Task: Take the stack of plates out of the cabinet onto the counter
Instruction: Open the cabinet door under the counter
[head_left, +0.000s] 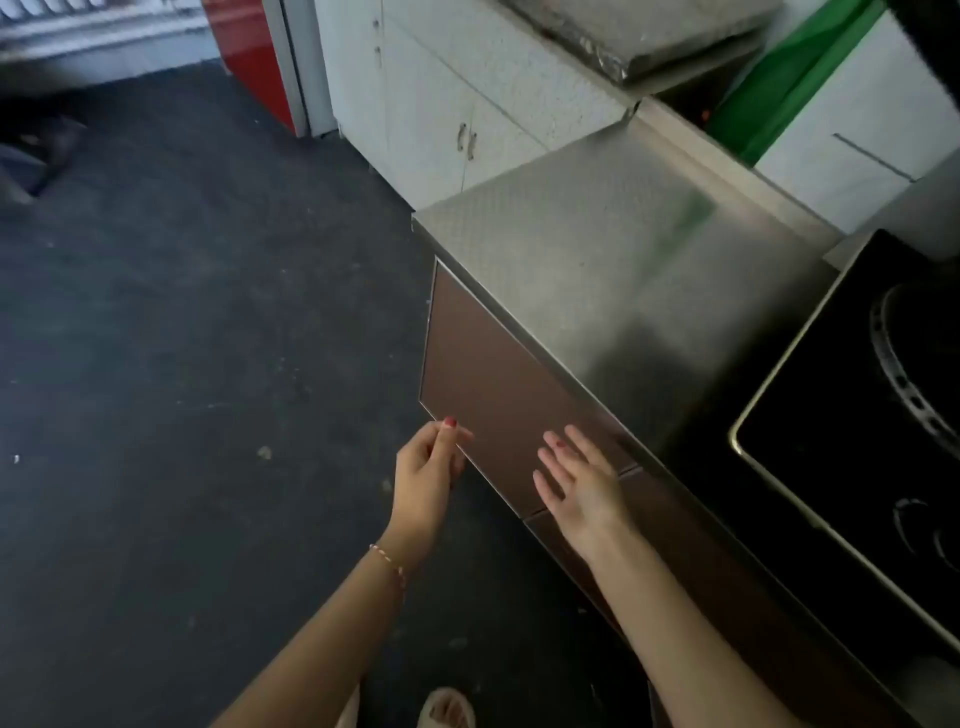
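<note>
A brown cabinet door (493, 384) with a metal frame sits under the steel counter (613, 249). My left hand (428, 473) pinches the door's lower edge between fingers and thumb. Just to the right, my right hand (576, 478) hovers flat in front of the door with its fingers spread and nothing in it. The door hides the cabinet's inside, so no plates are in view.
A black glass hob (857, 441) with a burner ring is set into the counter at the right. White cupboards (441, 104) stand further along, with a green and white box (810, 98) behind the counter. Dark floor (182, 364) stretches to the left. A sandalled foot (449, 709) shows at the bottom.
</note>
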